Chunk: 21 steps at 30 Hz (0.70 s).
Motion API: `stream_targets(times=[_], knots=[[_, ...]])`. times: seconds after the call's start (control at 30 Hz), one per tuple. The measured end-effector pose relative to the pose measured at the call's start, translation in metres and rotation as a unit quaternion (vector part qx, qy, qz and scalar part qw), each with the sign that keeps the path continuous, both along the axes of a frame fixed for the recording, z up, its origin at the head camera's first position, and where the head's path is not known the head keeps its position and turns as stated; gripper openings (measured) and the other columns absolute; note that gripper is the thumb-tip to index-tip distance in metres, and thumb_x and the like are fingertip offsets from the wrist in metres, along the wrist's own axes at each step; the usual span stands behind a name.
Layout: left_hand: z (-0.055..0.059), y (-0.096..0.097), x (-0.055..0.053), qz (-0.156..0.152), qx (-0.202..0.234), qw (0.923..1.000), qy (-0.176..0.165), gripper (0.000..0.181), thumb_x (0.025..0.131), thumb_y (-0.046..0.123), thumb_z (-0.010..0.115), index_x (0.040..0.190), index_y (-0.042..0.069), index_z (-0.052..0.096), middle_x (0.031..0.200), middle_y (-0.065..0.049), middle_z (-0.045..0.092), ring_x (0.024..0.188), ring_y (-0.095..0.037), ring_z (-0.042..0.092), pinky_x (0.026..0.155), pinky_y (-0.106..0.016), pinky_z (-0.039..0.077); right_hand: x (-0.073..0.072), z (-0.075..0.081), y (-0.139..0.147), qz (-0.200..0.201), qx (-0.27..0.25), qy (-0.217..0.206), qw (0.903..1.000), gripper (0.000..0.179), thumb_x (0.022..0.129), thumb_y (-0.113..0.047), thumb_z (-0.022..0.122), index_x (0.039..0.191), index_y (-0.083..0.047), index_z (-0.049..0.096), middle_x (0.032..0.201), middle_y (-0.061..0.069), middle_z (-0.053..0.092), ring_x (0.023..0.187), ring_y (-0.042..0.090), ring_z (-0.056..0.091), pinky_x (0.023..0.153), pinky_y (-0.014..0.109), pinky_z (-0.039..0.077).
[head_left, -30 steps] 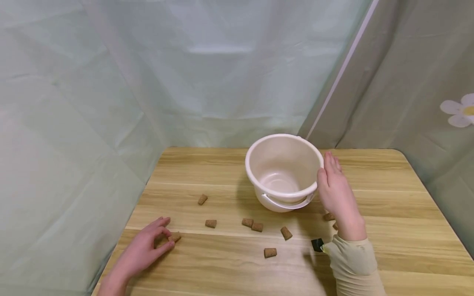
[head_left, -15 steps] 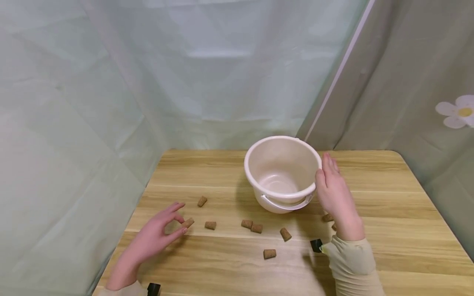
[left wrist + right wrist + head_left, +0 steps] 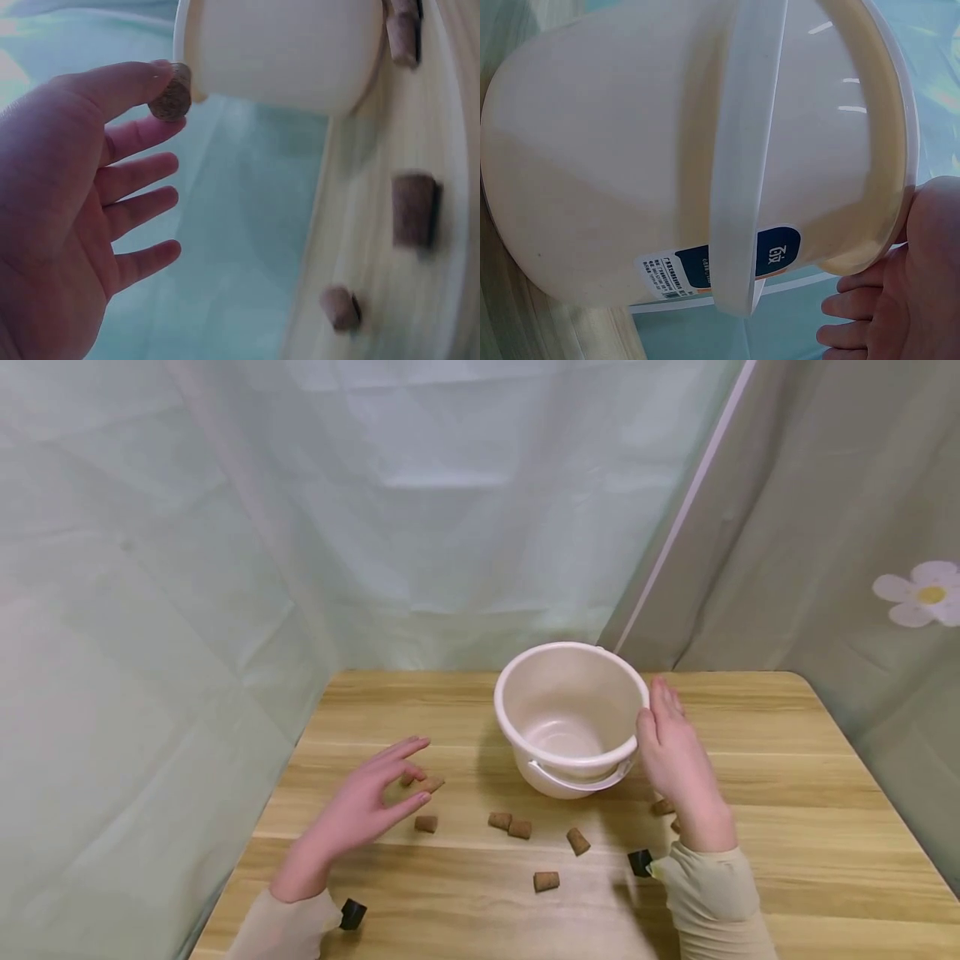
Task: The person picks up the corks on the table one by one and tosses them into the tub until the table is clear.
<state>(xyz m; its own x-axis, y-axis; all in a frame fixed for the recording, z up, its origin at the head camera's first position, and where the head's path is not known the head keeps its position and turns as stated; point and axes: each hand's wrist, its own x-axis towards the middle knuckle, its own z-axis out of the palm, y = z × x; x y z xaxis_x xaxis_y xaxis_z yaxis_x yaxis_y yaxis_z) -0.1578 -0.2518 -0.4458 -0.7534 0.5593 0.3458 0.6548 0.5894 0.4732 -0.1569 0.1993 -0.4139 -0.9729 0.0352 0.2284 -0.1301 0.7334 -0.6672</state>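
My left hand (image 3: pixel 371 797) pinches a small tapered cork (image 3: pixel 172 97) between thumb and index finger, its other fingers spread. In the head view it hovers over the left half of the table. Another cork lies behind its fingertips, mostly hidden. A cream-white plastic bucket (image 3: pixel 517 731) stands upright at the back middle, its handle (image 3: pixel 577 781) hanging down in front. My right hand (image 3: pixel 678 760) rests against the bucket's right rim with its fingers straight; the right wrist view shows thumb and index finger right at the rim (image 3: pixel 907 112). Inside the bucket I see only its bare bottom.
Several loose corks lie on the wooden table (image 3: pixel 450 910), among them a single cork (image 3: pixel 426 823), a touching pair and a cork (image 3: pixel 546 881) nearer the front. Two more are partly hidden by the right wrist. Pale curtains (image 3: pixel 450 527) hang behind and beside the table.
My left hand has lifted its cork from the left of the table and carried it right and farther back, closer to the bucket. The right hand stays at the rim.
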Motion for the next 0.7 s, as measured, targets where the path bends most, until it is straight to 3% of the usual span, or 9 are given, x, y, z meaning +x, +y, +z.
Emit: stream_targets(times=[0.2, 0.47, 0.7], knots=[[0.014, 0.032, -0.009, -0.026, 0.035, 0.9988, 0.02, 0.014, 0.099, 0.028, 0.08, 0.108, 0.021, 0.072, 0.161, -0.005, 0.053, 0.151, -0.03, 0.045, 0.119, -0.061, 0.041, -0.001, -0.001, 0.0, -0.003, 0.004, 0.008, 1.0, 0.065, 0.117, -0.034, 0.026, 0.167, 0.006, 0.017, 0.174, 0.024, 0.015, 0.161, 0.046, 0.014, 0.13, 0.06, 0.014], [0.03, 0.073, -0.023, -0.067, 0.091, 0.9919, 0.057, 0.014, 0.096, 0.023, 0.083, 0.104, 0.017, 0.072, 0.159, -0.012, 0.054, 0.15, -0.033, 0.046, 0.122, -0.059, 0.039, 0.0, -0.002, 0.0, -0.005, 0.003, 0.005, 1.0, 0.065, 0.117, -0.034, 0.026, 0.167, 0.006, 0.017, 0.174, 0.024, 0.015, 0.161, 0.047, 0.014, 0.13, 0.06, 0.014], [0.039, 0.098, -0.031, -0.054, 0.091, 0.9908, 0.084, 0.017, 0.097, 0.027, 0.081, 0.104, 0.013, 0.074, 0.162, -0.013, 0.051, 0.153, -0.035, 0.043, 0.123, -0.06, 0.035, -0.001, -0.001, -0.001, -0.009, 0.007, 0.009, 0.9999, 0.065, 0.117, -0.033, 0.027, 0.167, 0.007, 0.017, 0.174, 0.026, 0.016, 0.16, 0.047, 0.015, 0.13, 0.06, 0.015]])
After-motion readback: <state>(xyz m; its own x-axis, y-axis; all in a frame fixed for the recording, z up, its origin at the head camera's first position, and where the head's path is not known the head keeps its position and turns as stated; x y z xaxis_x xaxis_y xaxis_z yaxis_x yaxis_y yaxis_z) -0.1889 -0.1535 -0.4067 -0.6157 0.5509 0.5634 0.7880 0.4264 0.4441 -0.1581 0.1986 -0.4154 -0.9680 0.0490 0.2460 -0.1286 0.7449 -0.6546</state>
